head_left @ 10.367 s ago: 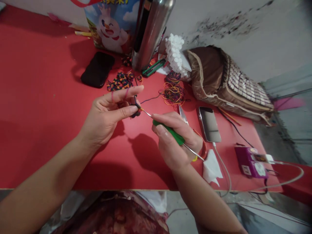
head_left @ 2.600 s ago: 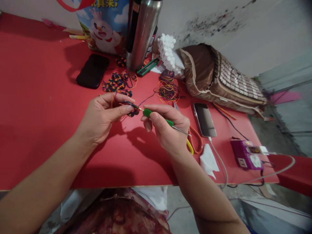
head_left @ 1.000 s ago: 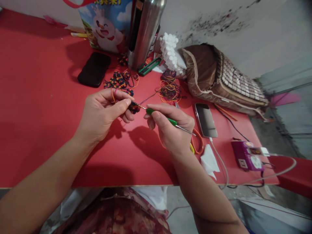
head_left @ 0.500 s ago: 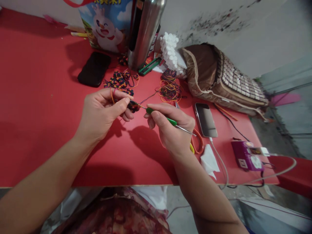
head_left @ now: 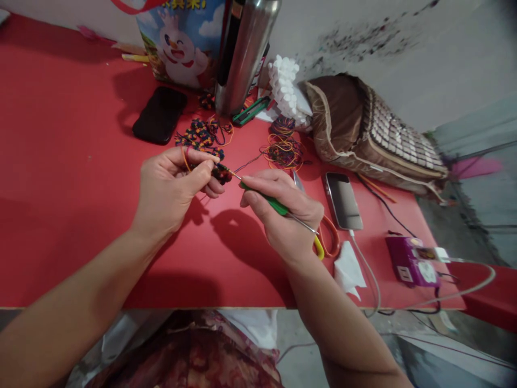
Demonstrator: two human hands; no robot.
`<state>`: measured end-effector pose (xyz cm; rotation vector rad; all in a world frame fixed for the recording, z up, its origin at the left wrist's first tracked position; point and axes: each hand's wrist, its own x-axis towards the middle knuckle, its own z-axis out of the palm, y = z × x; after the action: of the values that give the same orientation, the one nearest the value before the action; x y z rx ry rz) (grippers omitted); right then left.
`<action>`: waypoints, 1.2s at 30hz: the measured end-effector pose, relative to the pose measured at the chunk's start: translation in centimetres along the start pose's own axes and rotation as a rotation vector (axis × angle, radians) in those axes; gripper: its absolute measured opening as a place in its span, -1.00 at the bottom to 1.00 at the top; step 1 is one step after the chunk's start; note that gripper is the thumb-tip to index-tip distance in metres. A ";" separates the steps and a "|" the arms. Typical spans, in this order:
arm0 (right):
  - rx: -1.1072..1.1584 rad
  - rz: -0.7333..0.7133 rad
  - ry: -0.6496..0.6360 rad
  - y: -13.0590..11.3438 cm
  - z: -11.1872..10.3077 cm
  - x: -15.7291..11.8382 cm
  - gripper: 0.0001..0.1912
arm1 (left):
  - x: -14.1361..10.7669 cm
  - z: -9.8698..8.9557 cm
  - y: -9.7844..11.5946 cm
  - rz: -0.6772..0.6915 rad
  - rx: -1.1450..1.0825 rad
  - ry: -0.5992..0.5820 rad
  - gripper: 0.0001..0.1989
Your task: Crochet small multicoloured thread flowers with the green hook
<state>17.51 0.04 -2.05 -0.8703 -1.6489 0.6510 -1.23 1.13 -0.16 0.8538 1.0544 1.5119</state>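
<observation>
And the right hand (head_left: 283, 229), gripping the green-handled crochet hook (head_left: 277, 205), now tilts its tail end lower; the tip meets the dark crochet piece (head_left: 223, 173), pinched in the left hand (head_left: 172, 180) (still mid-stitch, seemingly).

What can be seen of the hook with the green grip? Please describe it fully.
The hook has a green, plastic-looking grip, with a thin, shiny metal shaft at each end. The right hand holds it above the red table, covering part of the grip. It slants: the front shaft points toward the left hand and reaches the dark yarn pinched there; the rear shaft runs back over the right hand. The front tip is too small to make out.
</observation>
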 end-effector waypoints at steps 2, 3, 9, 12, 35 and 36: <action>0.022 -0.015 -0.004 -0.1 0.0 0.0 -0.75 | 0.0 0.0 0.0 -0.002 -0.023 -0.015 -0.86; 0.033 -0.018 -0.003 -0.1 0.1 0.0 -0.74 | 0.0 0.0 0.0 -0.002 -0.033 -0.020 -0.87; 0.033 -0.013 0.004 0.0 0.0 0.1 -0.75 | -0.1 -0.1 0.1 -0.011 -0.053 -0.044 -0.88; 0.063 -0.012 0.005 -0.1 0.0 0.1 -0.72 | -0.1 -0.1 0.1 0.000 -0.075 -0.061 -0.87; 0.472 0.352 0.046 0.7 1.0 -0.5 -0.76 | -0.2 0.0 -0.3 -0.129 -0.093 -0.196 -0.77; 0.446 0.351 0.044 0.7 1.1 -0.5 -0.75 | -0.3 0.1 -0.4 -0.124 -0.085 -0.209 -0.77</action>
<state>16.69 0.06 -3.10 -0.8389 -1.2467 1.1818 -1.00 0.92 -0.47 0.8509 0.8677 1.3237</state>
